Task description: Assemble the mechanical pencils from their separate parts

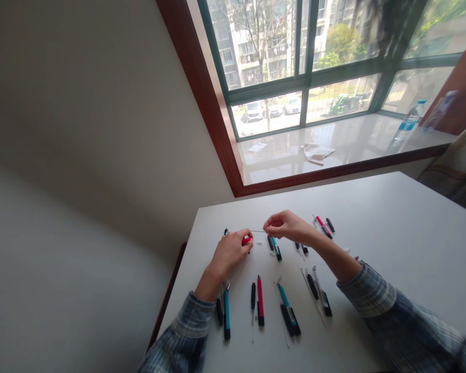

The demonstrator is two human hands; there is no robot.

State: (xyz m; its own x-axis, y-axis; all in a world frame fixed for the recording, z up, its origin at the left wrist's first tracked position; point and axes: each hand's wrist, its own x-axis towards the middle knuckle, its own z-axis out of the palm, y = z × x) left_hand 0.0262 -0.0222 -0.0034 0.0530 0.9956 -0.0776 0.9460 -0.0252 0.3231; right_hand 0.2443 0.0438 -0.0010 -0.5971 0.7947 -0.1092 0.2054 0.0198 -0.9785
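My left hand (pixel 231 251) is above the far left part of the white table, fingers curled round a red pen piece (pixel 247 240). My right hand (pixel 286 226) pinches one end of a thin, pale rod (pixel 258 231) that looks like a pen refill. The rod spans the gap between both hands, its other end at my left fingertips. Below the gap lies a small white piece (pixel 259 243). Partly beneath my right hand is a teal pen barrel (pixel 275 248) with black parts. A pen under my left hand is mostly hidden.
Nearer me lie disassembled pens: a teal barrel (pixel 227 313), a red barrel (pixel 260 300), another teal barrel (pixel 289 311) and a grey-black one (pixel 323 292), with caps and refills. A pink-red pen (pixel 323 226) sits farther right. Beyond the table are a wall and a windowsill with a bottle (pixel 409 120).
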